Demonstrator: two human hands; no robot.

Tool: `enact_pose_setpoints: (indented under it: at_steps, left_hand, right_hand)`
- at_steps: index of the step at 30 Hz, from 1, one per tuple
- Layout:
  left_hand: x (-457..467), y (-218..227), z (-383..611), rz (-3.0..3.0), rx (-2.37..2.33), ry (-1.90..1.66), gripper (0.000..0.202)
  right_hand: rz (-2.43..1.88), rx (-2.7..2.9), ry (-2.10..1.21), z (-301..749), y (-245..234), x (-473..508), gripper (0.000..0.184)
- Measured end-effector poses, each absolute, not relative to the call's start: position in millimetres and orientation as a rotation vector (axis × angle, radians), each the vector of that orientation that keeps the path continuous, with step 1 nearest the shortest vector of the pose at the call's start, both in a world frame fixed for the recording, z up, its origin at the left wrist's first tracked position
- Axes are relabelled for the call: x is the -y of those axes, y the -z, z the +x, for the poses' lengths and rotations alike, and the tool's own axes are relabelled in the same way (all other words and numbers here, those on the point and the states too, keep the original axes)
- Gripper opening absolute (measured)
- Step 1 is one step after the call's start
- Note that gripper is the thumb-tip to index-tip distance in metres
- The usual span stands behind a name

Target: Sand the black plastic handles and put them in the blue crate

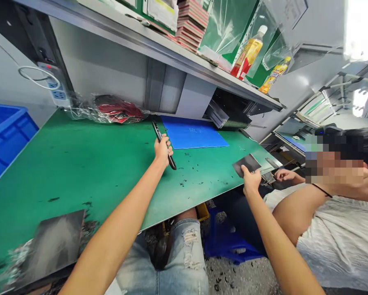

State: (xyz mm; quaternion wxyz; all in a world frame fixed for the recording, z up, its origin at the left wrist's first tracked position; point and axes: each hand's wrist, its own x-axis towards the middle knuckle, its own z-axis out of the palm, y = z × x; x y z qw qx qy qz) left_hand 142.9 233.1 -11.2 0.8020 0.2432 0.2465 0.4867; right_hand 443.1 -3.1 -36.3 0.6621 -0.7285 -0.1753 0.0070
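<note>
while left hand [163, 150] grips black tool [157, 130] over the surface [104, 164], right hand [251, 180] pinches dark sheet [249, 162] near the surface's front edge, toward right corner.

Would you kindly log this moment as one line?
left-hand grip: black tool | right-hand grip: dark sheet | blue mat: on green tabletop

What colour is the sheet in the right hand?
The sheet in the right hand is dark grey, best seen in the head view.

black tool [157, 132] 1 | held sheet [248, 162] 1 | bottles [248, 52] — 2 | blue mat [190, 138] — 1
</note>
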Motion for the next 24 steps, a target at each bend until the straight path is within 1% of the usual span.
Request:
enact_pose_setpoints:
  at_steps: [3, 6, 11, 14, 19, 24]
  left_hand:
    - [-250, 36, 150, 0.463, -0.471, -0.971, 0.027]
    - [-258, 54, 151, 0.417, -0.448, -0.897, 0.029]
    - [-266, 61, 141, 0.364, -0.496, -0.876, 0.027]
    - [-267, 55, 134, 0.335, -0.500, -0.885, 0.025]
    - [-260, 53, 133, 0.351, -0.504, -0.839, 0.031]
    - [-254, 60, 137, 0.398, -0.604, -0.786, 0.035]
  right_hand:
    - [-1.634, 0.545, -0.004, 444, 62, -48, 0.028]
    - [-1.622, 0.665, -0.064, 455, 84, -115, 0.030]
    - [-1.597, 0.781, -0.104, 483, 98, -197, 0.032]
    - [-1.581, 0.804, -0.085, 492, 101, -207, 0.033]
    - [-1.593, 0.805, -0.015, 496, 103, -198, 0.041]
    - [-1.730, 0.816, 0.020, 498, 107, -194, 0.037]
